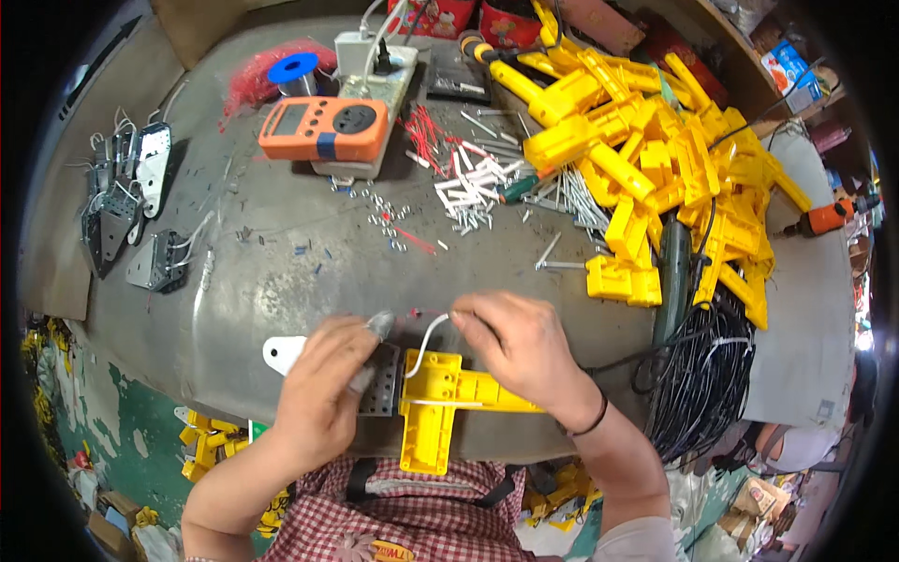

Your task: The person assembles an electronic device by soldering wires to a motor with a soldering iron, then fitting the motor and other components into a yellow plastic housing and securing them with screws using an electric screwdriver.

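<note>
At the near edge of the table, my left hand [323, 384] is closed over a dark perforated metal plate [379, 389]. From under that hand a white rounded tab with a hole [281, 353] sticks out to the left. Something pale and translucent [379, 325] shows at its fingertips. My right hand [520, 342] pinches the upper end of a white cable [426, 342]. The cable curves down to a yellow plastic cross-shaped housing [431, 436], whose open, hollow side faces up. This housing lies against the plate, and one arm of it passes beneath my right hand.
Yellow housings [655, 159] are heaped at the far right, with screws [576, 201] and white sleeves [468, 183] beside them. An orange meter [323, 128] and a solder spool [293, 70] stand at the back. Metal assemblies [150, 173] lie left, a black cable bundle [702, 384] right.
</note>
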Demonstrator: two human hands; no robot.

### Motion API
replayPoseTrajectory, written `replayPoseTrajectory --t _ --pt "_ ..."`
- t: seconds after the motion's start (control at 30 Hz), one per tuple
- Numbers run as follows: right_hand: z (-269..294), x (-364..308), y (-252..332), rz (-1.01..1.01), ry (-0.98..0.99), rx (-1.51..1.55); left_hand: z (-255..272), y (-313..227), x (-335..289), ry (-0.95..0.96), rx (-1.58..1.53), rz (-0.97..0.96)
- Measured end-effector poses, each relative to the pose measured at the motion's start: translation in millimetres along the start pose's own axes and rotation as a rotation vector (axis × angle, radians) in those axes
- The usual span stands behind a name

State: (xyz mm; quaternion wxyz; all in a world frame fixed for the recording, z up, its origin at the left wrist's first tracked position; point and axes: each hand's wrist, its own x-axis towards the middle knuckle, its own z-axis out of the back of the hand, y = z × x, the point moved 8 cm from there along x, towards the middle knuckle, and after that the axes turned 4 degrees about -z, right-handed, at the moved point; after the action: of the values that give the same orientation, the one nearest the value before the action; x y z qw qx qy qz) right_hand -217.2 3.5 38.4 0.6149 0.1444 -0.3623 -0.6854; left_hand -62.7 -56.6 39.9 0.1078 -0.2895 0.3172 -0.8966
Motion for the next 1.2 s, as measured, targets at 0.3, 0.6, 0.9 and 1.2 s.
replayPoseTrajectory --t 0.3,0.6,0.9,1.2 --pt "-4.1 -1.8 -0.6 -0.038 0.093 0.131 25.2 44.1 -18.7 -0.292 -0.053 0.358" --pt "-1.8 -10.1 24.0 0.120 0.153 0.109 10.3 33.2 1.7 0.152 0.282 0.322" --pt "-4.4 -11.7 8.2 0.072 0.070 0.092 7.7 6.2 14.4 -0.010 -0.123 0.176" --pt "34.4 -42.3 1.3 -0.214 -0.240 -0.021 -16.0 -27.3 8.2 -0.048 0.143 -0.192"
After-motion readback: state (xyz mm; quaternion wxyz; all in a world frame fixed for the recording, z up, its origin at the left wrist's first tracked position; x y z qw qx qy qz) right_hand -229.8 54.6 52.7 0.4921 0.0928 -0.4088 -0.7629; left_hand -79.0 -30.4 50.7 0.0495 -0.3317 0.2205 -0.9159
